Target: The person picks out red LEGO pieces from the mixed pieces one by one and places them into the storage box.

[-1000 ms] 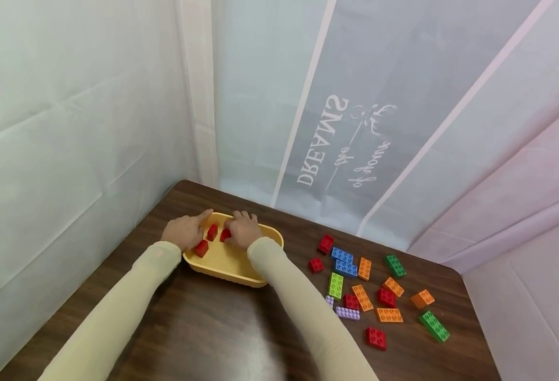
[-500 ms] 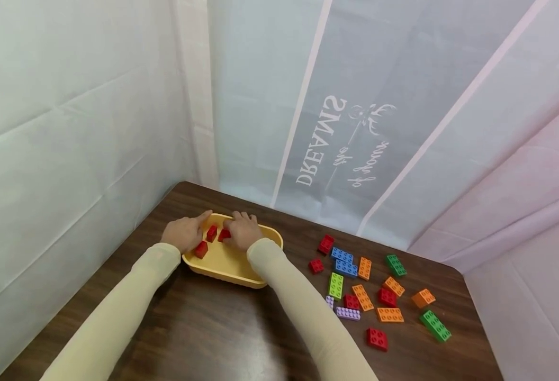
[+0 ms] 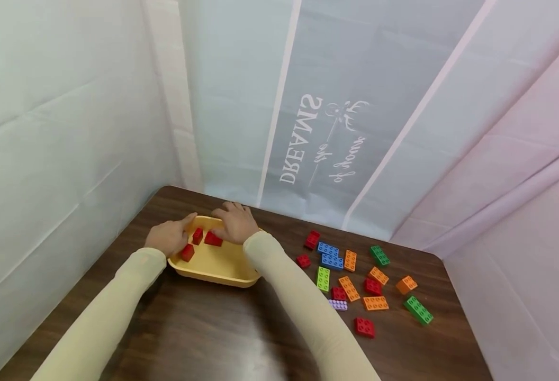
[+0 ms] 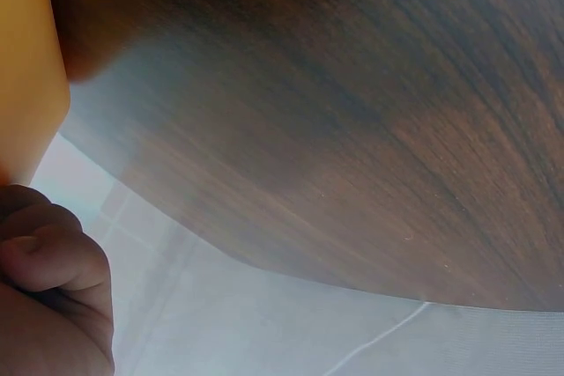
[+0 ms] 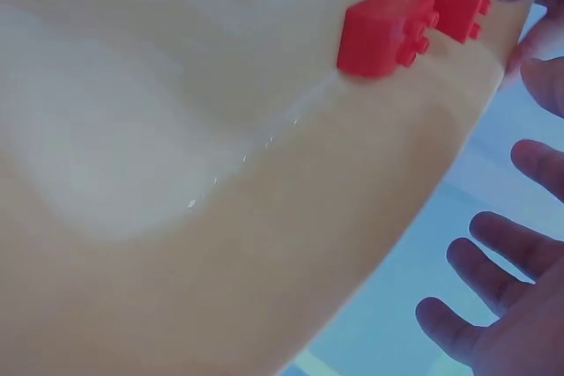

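A shallow yellow tray (image 3: 213, 264) stands at the table's left end with red toy bricks in it. One red brick (image 3: 187, 253) lies by the left wall, a second red brick (image 3: 197, 236) beyond it, and a wider red brick (image 3: 213, 238) near the far rim. My left hand (image 3: 166, 237) grips the tray's left end; in the left wrist view its fingers (image 4: 55, 257) are curled beside the yellow wall. My right hand (image 3: 236, 223) hovers over the far rim, beside the wider brick. The right wrist view shows its fingers (image 5: 489, 279) spread, holding nothing.
Several loose bricks lie right of the tray, among them a blue brick (image 3: 332, 261), a lime brick (image 3: 323, 279), an orange brick (image 3: 376, 303), a green brick (image 3: 418, 310) and a red brick (image 3: 364, 327). A curtain (image 3: 270, 106) hangs behind the dark wooden table (image 3: 203, 328).
My right hand has let go of the wider red brick and risen slightly, leaving it in the tray. My left hand stays on the tray. The head view has shifted to the right.
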{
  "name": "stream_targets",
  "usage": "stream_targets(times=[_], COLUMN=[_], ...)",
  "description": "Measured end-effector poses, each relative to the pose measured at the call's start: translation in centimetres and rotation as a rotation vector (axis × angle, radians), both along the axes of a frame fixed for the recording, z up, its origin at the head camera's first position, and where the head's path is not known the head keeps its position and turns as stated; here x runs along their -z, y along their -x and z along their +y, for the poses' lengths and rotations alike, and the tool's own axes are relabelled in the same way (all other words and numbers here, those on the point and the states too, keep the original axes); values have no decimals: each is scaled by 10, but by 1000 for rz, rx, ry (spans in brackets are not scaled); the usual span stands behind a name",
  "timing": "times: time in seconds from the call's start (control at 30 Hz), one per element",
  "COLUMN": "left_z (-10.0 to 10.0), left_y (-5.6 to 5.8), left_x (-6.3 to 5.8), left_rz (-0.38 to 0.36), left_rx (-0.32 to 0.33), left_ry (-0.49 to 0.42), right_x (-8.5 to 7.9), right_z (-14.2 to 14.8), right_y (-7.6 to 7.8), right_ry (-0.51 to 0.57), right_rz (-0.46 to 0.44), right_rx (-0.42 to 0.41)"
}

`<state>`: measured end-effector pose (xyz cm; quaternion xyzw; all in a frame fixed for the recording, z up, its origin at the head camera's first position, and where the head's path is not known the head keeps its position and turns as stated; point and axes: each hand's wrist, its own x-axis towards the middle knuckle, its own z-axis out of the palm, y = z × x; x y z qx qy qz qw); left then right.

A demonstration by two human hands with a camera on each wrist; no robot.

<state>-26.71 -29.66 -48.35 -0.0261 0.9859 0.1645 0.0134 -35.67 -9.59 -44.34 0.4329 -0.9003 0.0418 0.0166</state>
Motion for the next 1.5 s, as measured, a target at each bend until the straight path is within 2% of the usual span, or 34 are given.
stream_targets(times=[0.23,0.47,0.77,1.1,1.5], left_z=[0,-2,0,0,-1], left_y=[0,-3,-10,-13,-12], left_x=[-2,0,-5,-10,-10], left_rz=[4,16,4,6,-18], left_rx=[10,12,28,41,57], left_ry=[6,14,7,-12,-4], right_x=[-13,-18,-24,-24,-15], right_z=[15,38,73,121,191], right_y=[0,2,1,0,1], right_ry=[-11,-40,-27,-20,-17], right_rz=[-36,-19,-23,-30,-71], right_rx=[79,88,107,140,285])
